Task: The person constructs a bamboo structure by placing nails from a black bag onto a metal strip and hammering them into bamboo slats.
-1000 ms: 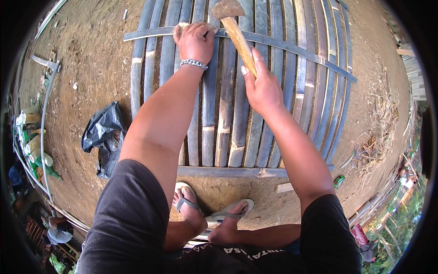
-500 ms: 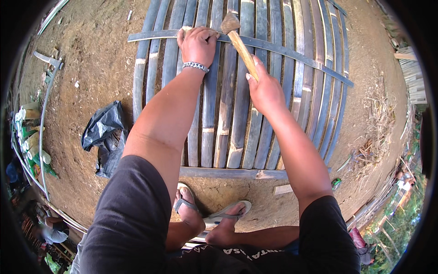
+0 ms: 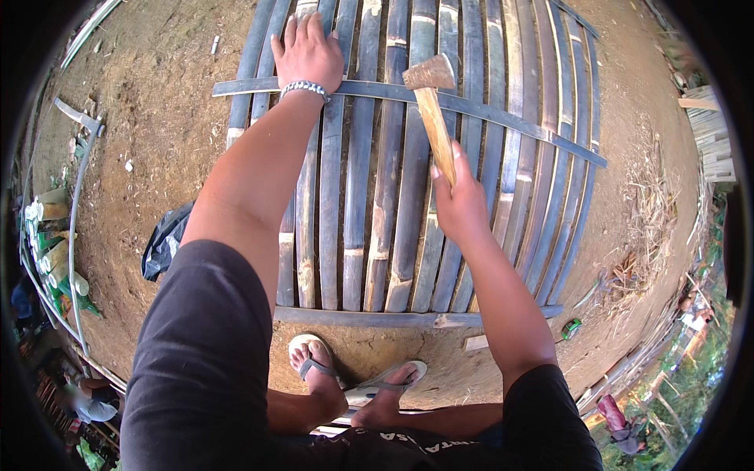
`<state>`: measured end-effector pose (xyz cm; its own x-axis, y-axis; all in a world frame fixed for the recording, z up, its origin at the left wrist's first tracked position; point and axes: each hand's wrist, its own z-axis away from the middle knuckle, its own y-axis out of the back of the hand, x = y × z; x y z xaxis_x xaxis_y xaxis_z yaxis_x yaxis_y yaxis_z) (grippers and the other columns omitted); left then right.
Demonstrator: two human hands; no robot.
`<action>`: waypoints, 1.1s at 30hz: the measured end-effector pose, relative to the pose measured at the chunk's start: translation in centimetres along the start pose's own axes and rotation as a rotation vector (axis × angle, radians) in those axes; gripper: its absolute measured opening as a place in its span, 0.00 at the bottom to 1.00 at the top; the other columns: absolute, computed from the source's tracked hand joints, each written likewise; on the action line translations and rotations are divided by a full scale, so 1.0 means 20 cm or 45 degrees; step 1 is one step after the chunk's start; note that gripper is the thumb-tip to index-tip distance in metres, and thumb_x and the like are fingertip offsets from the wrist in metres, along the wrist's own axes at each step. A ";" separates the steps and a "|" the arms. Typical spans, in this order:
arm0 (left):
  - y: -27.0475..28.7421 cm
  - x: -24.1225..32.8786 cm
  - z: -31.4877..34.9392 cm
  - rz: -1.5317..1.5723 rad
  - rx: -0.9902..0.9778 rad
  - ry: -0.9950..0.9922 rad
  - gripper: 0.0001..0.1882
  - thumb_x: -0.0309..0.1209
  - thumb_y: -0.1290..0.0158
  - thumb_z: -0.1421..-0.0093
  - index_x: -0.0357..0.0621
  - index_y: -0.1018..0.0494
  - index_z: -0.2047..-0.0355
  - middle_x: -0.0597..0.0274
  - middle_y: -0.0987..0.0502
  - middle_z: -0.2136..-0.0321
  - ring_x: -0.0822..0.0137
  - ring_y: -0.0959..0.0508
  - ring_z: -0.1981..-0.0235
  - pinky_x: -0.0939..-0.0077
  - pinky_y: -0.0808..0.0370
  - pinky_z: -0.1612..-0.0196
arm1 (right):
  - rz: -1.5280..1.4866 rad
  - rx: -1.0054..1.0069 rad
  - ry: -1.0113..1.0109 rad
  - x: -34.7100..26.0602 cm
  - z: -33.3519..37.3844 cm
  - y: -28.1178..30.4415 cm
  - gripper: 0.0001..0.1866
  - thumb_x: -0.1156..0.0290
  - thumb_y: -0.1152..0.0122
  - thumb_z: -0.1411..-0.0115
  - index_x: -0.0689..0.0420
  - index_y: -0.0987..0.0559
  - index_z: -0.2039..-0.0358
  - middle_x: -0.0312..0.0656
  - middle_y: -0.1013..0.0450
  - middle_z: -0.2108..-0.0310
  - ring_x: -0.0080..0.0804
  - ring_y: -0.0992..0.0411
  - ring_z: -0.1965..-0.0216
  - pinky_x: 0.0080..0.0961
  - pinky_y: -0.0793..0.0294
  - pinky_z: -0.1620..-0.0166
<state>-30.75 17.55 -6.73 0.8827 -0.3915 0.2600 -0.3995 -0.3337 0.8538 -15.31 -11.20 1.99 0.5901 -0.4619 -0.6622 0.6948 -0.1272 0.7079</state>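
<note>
Long split-bamboo slats (image 3: pixel 400 204) lie side by side on the ground, dark with pale joints. Across their far part runs a thin bamboo strip (image 3: pixel 503 116), which sticks out past the slats on the left. My left hand (image 3: pixel 310 55) rests flat on the slats just beyond this strip, fingers spread and holding nothing. In my right hand (image 3: pixel 462 202) is a hatchet (image 3: pixel 434 125), gripped by its pale wooden handle. Its rusty head is over the strip, right of my left hand; whether it touches cannot be told.
A bamboo rail (image 3: pixel 353 316) crosses the slats' near ends, close to my sandalled feet. At left are a black plastic bag (image 3: pixel 163 243), a long-handled pick-like tool (image 3: pixel 77 115) and cut bamboo pieces (image 3: pixel 55 259). A person (image 3: pixel 96 402) is at lower left.
My left hand has let go of the strip and moved left and farther away, its fingers spreading over the slats. The hatchet has shifted right and nearer, its head turned.
</note>
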 end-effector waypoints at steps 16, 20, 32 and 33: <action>0.04 0.04 -0.01 -0.064 -0.159 0.010 0.23 0.36 0.54 0.33 0.50 0.31 0.38 0.59 0.27 0.38 0.54 0.37 0.30 0.40 0.48 0.28 | 0.375 -0.274 0.071 -0.16 -0.14 0.01 0.30 0.67 0.45 0.30 0.44 0.39 0.30 0.59 0.23 0.50 0.59 0.21 0.57 0.48 0.20 0.57; 0.05 0.04 -0.01 -0.045 -0.140 0.010 0.22 0.35 0.54 0.33 0.50 0.31 0.40 0.58 0.26 0.40 0.53 0.36 0.31 0.41 0.47 0.28 | 0.099 -0.018 0.165 -0.18 -0.10 0.02 0.27 0.66 0.44 0.30 0.46 0.36 0.32 0.59 0.23 0.51 0.59 0.22 0.54 0.47 0.21 0.53; 0.09 0.04 0.00 0.003 -0.178 0.039 0.23 0.32 0.56 0.35 0.46 0.31 0.40 0.56 0.27 0.39 0.52 0.39 0.29 0.39 0.51 0.27 | -0.113 0.186 0.243 -0.19 -0.10 0.04 0.23 0.67 0.44 0.31 0.50 0.33 0.36 0.61 0.22 0.58 0.63 0.22 0.59 0.49 0.22 0.58; 0.09 0.04 0.00 0.008 -0.185 0.043 0.23 0.32 0.55 0.35 0.46 0.31 0.40 0.56 0.27 0.39 0.52 0.39 0.29 0.39 0.51 0.27 | -0.127 0.223 0.269 -0.18 -0.09 0.04 0.23 0.67 0.44 0.31 0.51 0.33 0.37 0.61 0.22 0.59 0.63 0.22 0.60 0.49 0.22 0.58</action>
<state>-30.78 16.57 -4.91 0.8890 -0.3635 0.2783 -0.3670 -0.2025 0.9079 -16.14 -7.98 4.55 0.6078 -0.2486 -0.7542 0.6828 -0.3211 0.6562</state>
